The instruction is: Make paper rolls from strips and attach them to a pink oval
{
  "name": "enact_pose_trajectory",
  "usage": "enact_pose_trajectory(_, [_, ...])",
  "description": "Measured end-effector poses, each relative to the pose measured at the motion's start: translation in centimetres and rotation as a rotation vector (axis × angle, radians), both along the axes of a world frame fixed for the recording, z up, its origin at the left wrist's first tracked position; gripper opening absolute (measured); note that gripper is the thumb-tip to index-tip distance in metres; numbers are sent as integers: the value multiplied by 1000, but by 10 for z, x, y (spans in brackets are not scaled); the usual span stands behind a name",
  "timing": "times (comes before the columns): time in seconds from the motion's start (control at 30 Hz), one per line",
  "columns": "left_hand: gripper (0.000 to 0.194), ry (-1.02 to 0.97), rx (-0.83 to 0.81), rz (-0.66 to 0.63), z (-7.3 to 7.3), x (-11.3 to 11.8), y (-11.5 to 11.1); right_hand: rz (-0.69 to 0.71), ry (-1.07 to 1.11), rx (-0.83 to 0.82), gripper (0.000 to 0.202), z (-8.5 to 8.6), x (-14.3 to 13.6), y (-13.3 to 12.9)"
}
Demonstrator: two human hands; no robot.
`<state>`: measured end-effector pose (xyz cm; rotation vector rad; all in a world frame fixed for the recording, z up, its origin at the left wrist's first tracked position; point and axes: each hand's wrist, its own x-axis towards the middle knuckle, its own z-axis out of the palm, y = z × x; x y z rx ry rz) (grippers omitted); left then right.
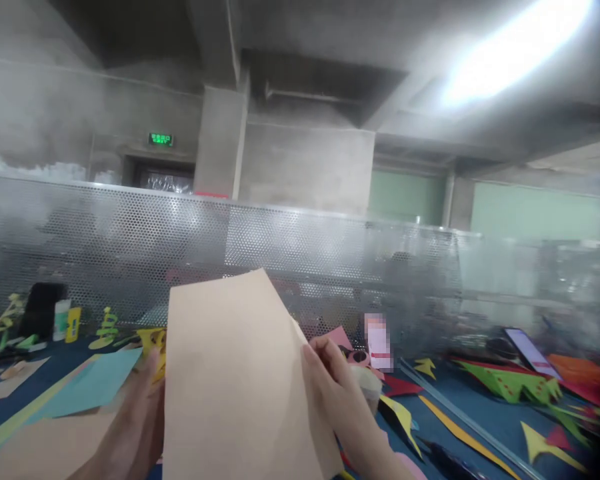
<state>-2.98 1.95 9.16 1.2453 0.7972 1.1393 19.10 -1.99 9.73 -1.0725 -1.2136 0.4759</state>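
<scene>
A large beige sheet of paper (230, 373) stands upright in front of me, its top right corner slanting down. On its right edge, my right hand (333, 383) pinches the paper between thumb and fingers. My left hand (143, 407) is at the sheet's left edge, thumb pointing up; its fingers are partly hidden behind the paper, so its hold is unclear. Behind the left hand sits a yellow paper piece (155, 343). Blue paper (100, 383) and another beige sheet (55, 443) lie at the left.
A perforated metal divider (290, 243) runs behind the blue table (450, 427). Glue containers (73, 325) stand at the left. A lit phone (379, 341), a tape roll (367, 383), coloured paper scraps and green cut paper (505, 383) are at the right.
</scene>
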Motion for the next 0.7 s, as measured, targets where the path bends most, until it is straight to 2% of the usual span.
enact_pose_trajectory(0.07, [71, 37, -83, 6, -4, 6, -3, 33, -78, 22, 30, 0, 6, -1])
enact_pose_trajectory(0.13, [70, 45, -127, -2, -4, 8, -6, 153, -90, -63, 31, 3, 13, -3])
enact_pose_trajectory(0.27, [69, -36, -156, -107, 4, 6, -14, 454, 190, -360, 34, 11, 26, -6])
enact_pose_trajectory(0.37, [71, -52, -193, -167, 4, 4, -19, 598, 395, -438, 34, 8, 31, -3])
enact_pose_trajectory(0.53, [84, -20, -199, -209, -9, 3, -15, 516, 456, -256, 26, 4, 30, 2])
enact_pose_trajectory(0.7, [81, 88, -139, -208, -25, 2, -3, 483, 348, -172, 30, 14, 30, -5])
